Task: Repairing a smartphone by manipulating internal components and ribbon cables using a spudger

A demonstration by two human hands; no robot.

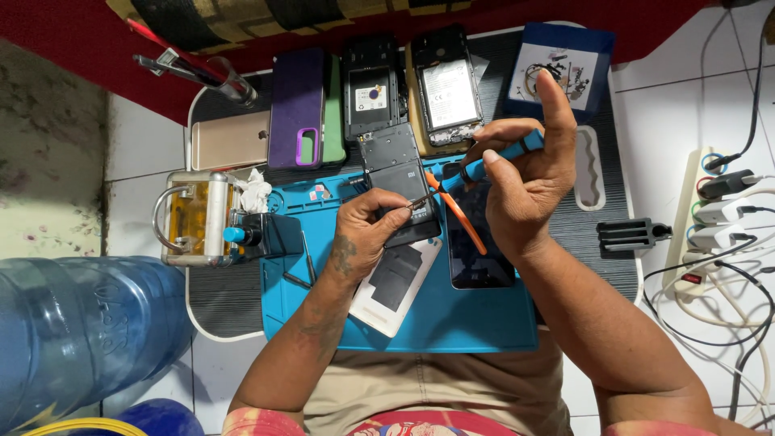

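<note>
Pinching the rim of the opened dark phone (397, 182) between thumb and curled fingers, left hand (365, 234); gripping a blue-handled screwdriver (484, 165) with thumb and bent fingers, index finger raised straight, right hand (525, 182). Slanting down-left from the right hand, screwdriver tip touching the phone's lower right corner just beside the left fingertips; phone's long axis running away from the body, slightly tilted. Lying beneath on the blue work mat (452, 323): orange pry tool (456, 211), black glass panel (476, 250), white card (395, 287).

Opened black phone (397, 173) under blue screwdriver (492, 161)
</note>
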